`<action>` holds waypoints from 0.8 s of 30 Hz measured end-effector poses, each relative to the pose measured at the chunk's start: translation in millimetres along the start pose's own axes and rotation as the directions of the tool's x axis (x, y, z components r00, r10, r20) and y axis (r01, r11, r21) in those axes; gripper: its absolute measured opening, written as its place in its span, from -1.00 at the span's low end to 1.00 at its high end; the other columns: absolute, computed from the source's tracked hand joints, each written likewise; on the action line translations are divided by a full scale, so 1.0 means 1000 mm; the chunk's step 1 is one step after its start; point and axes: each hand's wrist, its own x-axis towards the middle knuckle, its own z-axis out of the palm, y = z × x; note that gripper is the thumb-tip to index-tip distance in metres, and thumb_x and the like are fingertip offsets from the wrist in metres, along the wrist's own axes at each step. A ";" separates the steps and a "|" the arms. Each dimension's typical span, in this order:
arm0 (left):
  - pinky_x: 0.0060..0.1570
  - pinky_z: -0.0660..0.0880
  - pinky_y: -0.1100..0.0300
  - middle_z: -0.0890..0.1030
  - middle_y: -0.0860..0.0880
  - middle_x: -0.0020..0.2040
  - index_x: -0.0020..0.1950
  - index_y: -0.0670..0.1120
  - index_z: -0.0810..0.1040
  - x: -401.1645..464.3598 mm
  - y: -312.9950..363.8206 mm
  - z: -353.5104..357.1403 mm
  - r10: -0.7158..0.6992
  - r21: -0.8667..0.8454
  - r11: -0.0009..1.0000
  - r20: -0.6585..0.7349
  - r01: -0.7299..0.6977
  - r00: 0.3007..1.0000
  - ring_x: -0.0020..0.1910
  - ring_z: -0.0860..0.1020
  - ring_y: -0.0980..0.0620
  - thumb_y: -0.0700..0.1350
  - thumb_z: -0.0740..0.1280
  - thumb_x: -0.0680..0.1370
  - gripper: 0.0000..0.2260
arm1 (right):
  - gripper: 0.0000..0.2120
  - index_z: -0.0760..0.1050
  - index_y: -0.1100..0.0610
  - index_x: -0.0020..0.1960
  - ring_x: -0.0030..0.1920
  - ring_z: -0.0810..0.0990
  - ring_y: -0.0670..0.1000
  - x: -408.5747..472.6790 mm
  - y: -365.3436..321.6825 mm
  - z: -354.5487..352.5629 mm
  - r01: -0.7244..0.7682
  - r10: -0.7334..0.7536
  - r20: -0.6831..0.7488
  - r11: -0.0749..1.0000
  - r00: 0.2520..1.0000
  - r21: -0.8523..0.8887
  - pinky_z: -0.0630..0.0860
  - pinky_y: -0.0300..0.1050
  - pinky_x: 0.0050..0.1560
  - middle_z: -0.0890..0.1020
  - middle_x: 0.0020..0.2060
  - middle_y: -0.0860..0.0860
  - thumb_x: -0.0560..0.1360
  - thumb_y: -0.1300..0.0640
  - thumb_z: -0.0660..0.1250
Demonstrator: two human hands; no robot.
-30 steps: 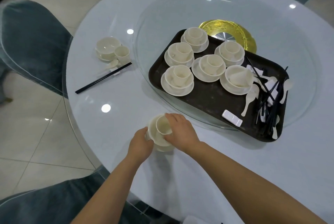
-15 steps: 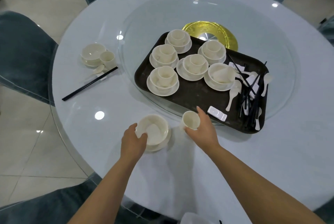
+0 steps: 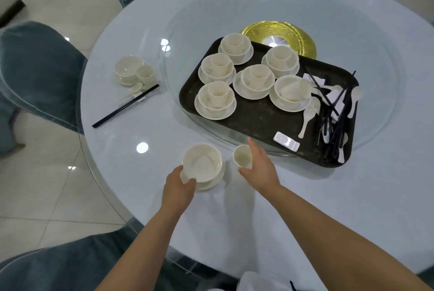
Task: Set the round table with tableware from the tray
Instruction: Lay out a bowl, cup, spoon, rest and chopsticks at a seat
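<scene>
A cream bowl (image 3: 203, 163) sits on its saucer (image 3: 212, 183) near the table's front edge. My left hand (image 3: 179, 187) holds the bowl's near rim. Just to the right stands a small cream cup (image 3: 242, 159), gripped by my right hand (image 3: 259, 168) with fingers around its right side. Behind them the dark tray (image 3: 256, 121) lies on the glass turntable (image 3: 375, 74). It carries several bowl, cup and saucer sets (image 3: 216, 100), white spoons (image 3: 307, 116), black chopsticks (image 3: 333, 121) and a white chopstick rest (image 3: 286, 144).
A laid place at the left has a bowl on a saucer (image 3: 128, 71), cup (image 3: 146, 74), spoon (image 3: 135, 89) and chopsticks (image 3: 125, 109). A gold disc (image 3: 293, 34) marks the turntable's centre. Blue-covered chairs (image 3: 40, 72) ring the round table (image 3: 328, 208).
My right hand lifted the cup out of the bowl and set it to the bowl's right. The left hand stayed on the bowl. The camera view shifted slightly.
</scene>
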 end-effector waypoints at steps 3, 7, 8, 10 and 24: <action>-0.27 0.33 0.37 0.48 0.05 0.15 0.41 -0.09 0.39 -0.003 0.000 -0.001 0.025 -0.013 1.000 -0.041 -0.026 0.999 -0.06 0.44 0.13 -0.12 0.34 0.53 -0.56 | -0.13 -0.01 -0.08 0.58 0.34 0.42 0.07 0.001 0.002 0.001 0.010 -0.010 0.006 1.000 1.000 0.004 0.39 -0.13 0.19 0.29 0.45 -0.01 0.45 0.12 0.44; -0.01 0.43 0.26 0.47 -0.04 0.33 0.42 -0.08 0.38 -0.006 0.007 -0.004 0.049 -0.010 0.999 -0.077 -0.050 0.996 0.17 0.49 -0.01 -0.11 0.33 0.54 -0.55 | -0.09 -0.06 -0.11 0.58 0.36 0.39 0.03 0.000 0.002 -0.004 0.007 -0.008 0.028 1.000 1.000 0.007 0.39 -0.13 0.21 0.27 0.45 -0.03 0.44 0.07 0.45; 0.09 0.44 0.17 0.44 -0.06 0.37 0.43 -0.08 0.37 -0.006 0.011 -0.004 0.053 -0.006 0.999 -0.083 -0.054 0.995 0.26 0.46 -0.05 -0.10 0.32 0.54 -0.54 | -0.08 -0.07 -0.12 0.58 0.38 0.36 0.02 -0.002 0.002 -0.006 0.010 -0.011 0.028 1.000 1.000 0.011 0.38 -0.13 0.22 0.26 0.46 -0.05 0.43 0.05 0.45; 0.17 0.41 0.08 0.43 -0.07 0.39 0.43 -0.07 0.37 -0.007 0.020 -0.002 0.082 -0.001 0.997 -0.097 -0.082 0.992 0.32 0.43 -0.06 -0.11 0.31 0.54 -0.55 | -0.08 -0.08 -0.12 0.58 0.43 0.29 0.01 -0.004 0.003 -0.011 0.023 -0.024 0.028 1.000 0.999 0.021 0.34 -0.13 0.25 0.22 0.49 -0.06 0.42 0.01 0.44; 0.01 0.34 0.18 0.51 0.09 0.10 0.37 0.01 0.42 -0.009 0.106 0.059 0.248 0.050 0.968 -0.003 -0.248 0.969 -0.03 0.46 0.09 -0.09 0.28 0.58 -0.65 | -0.54 0.37 0.03 0.42 0.14 0.54 0.02 -0.015 0.059 -0.099 -0.126 0.162 -0.194 0.975 0.967 0.183 0.41 -0.16 0.11 0.52 0.12 -0.01 0.53 0.14 0.29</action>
